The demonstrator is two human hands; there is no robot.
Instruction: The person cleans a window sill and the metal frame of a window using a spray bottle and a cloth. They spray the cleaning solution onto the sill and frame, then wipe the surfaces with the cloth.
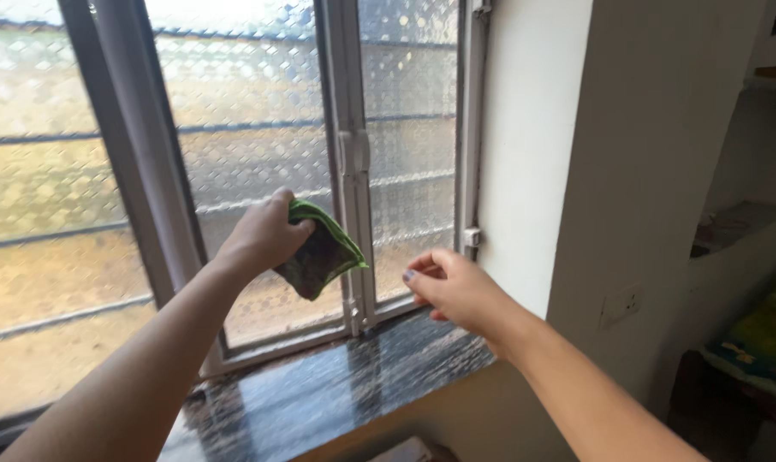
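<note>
Soft green cloth point(321, 253), textured glass point(251, 128), glossy stone sill point(336, 389)

Two hands, the left hand point(264, 235) and the right hand point(456, 291), one green cloth point(324, 252), three frosted window panes point(251, 111), one dark stone sill point(336, 385), one wall socket point(621, 305).

A window with frosted, patterned glass point(251, 111) fills the left side, set in a grey metal frame point(347, 154) with a small latch point(354, 152) on the middle bar. Below it runs a dark polished stone sill point(336, 389). To the right stands a white wall point(576, 171) with a switch plate point(621, 305). Further right are pale shelves point(739, 227), and something green and yellow point(769, 329) lies low there.
</note>
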